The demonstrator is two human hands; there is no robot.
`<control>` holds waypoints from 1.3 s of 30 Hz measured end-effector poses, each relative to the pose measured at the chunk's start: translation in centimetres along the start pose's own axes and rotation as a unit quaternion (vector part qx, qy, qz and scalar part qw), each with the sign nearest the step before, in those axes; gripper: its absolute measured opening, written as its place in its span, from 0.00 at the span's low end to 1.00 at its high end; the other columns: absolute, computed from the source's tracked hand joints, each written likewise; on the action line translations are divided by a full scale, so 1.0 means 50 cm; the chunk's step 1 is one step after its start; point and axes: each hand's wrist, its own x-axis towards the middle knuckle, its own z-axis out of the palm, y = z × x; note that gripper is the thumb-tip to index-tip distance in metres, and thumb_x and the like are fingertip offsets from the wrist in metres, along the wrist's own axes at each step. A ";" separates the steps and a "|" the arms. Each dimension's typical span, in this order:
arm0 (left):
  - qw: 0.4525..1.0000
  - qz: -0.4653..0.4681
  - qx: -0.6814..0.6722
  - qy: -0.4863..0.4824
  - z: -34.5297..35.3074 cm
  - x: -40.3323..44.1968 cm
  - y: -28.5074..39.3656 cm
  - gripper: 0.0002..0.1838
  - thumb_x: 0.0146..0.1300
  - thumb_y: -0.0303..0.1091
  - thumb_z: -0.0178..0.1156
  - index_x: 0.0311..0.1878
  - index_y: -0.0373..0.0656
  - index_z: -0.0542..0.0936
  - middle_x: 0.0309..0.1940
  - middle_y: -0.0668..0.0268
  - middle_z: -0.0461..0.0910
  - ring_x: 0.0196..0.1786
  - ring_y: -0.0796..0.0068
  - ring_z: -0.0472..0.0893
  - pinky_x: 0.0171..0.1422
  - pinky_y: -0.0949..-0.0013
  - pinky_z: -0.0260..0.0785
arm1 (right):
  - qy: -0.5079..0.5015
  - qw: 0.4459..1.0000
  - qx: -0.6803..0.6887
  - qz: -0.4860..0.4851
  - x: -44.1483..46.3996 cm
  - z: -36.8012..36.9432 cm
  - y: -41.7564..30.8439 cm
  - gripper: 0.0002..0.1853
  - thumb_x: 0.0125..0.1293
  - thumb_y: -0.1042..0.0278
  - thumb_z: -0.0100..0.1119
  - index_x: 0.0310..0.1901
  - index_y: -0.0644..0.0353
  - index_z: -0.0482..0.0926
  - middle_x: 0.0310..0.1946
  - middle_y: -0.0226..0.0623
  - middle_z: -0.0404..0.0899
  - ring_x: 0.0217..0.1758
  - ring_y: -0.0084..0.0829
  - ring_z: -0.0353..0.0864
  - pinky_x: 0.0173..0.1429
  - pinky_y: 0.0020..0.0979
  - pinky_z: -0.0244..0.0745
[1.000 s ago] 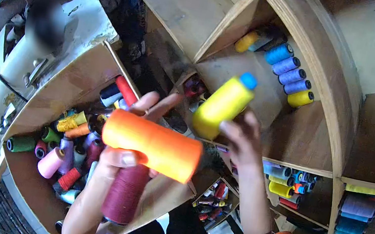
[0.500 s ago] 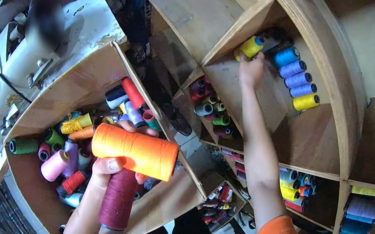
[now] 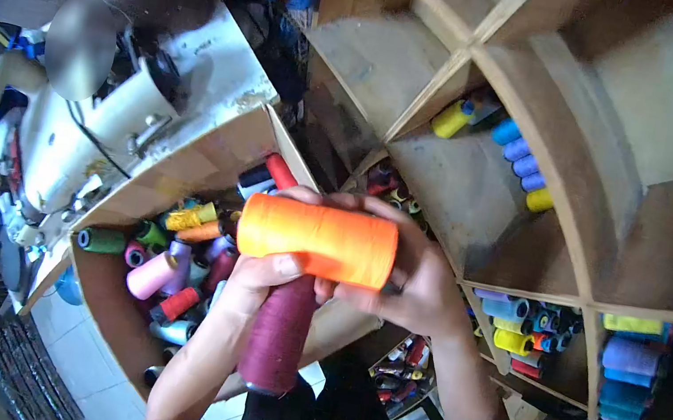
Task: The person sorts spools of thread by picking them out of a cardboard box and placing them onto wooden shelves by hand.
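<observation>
My left hand (image 3: 254, 278) is closed around a bright orange thread spool (image 3: 317, 241), its thumb across the lower side. A maroon thread spool (image 3: 276, 336) hangs below the orange one, its top end tucked into the same grip. On the right end of the orange spool, my right hand (image 3: 429, 282) has its fingers closed around it; some fingers are hidden behind. Beneath the hands stands a wooden box (image 3: 99, 308) with many loose spools, among them a pink one (image 3: 151, 275) and a dark green one (image 3: 102, 241).
A wooden shelf unit (image 3: 517, 260) rises at the right; one compartment holds a yellow spool (image 3: 453, 119) and a row of blue, purple and yellow ones. Lower compartments hold more spools (image 3: 631, 356). A white sewing machine (image 3: 85, 152) stands at the left.
My right hand has let go of the yellow spool in the shelf compartment and come down to the orange spool. The yellow spool stays there. The view has shifted.
</observation>
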 end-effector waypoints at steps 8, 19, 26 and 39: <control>0.902 0.035 0.411 -0.126 0.181 -0.111 0.208 0.36 0.49 0.27 0.69 0.63 0.37 0.66 0.53 0.56 0.74 0.41 0.75 0.80 0.44 0.73 0.76 | 0.085 0.990 0.102 0.052 -0.080 0.047 -0.219 0.21 0.55 0.69 0.67 0.51 0.60 0.74 0.42 0.28 0.76 0.45 0.17 0.74 0.50 0.23 0.70; 0.892 0.001 0.446 -0.070 0.313 -0.213 0.226 0.32 0.53 0.28 0.67 0.62 0.33 0.68 0.37 0.62 0.82 0.34 0.80 0.80 0.40 0.76 0.72 | 0.187 0.965 0.185 0.023 -0.102 0.123 -0.347 0.16 0.61 0.60 0.65 0.44 0.63 0.78 0.24 0.22 0.73 0.22 0.12 0.66 0.25 0.16 0.59; 0.943 0.024 0.316 -0.105 0.322 -0.227 0.226 0.29 0.56 0.36 0.64 0.58 0.30 0.71 0.30 0.63 0.80 0.22 0.78 0.76 0.30 0.77 0.69 | 0.199 0.973 0.115 -0.002 -0.144 0.110 -0.345 0.13 0.64 0.60 0.61 0.37 0.64 0.81 0.19 0.25 0.72 0.20 0.16 0.68 0.26 0.19 0.61; 0.872 -0.051 0.437 -0.213 0.368 -0.254 0.192 0.31 0.51 0.36 0.65 0.59 0.34 0.73 0.33 0.66 0.81 0.28 0.82 0.79 0.33 0.78 0.72 | 0.100 0.891 -0.377 -0.232 -0.162 0.026 -0.403 0.08 0.61 0.68 0.59 0.39 0.63 0.79 0.27 0.41 0.79 0.31 0.35 0.80 0.36 0.33 0.72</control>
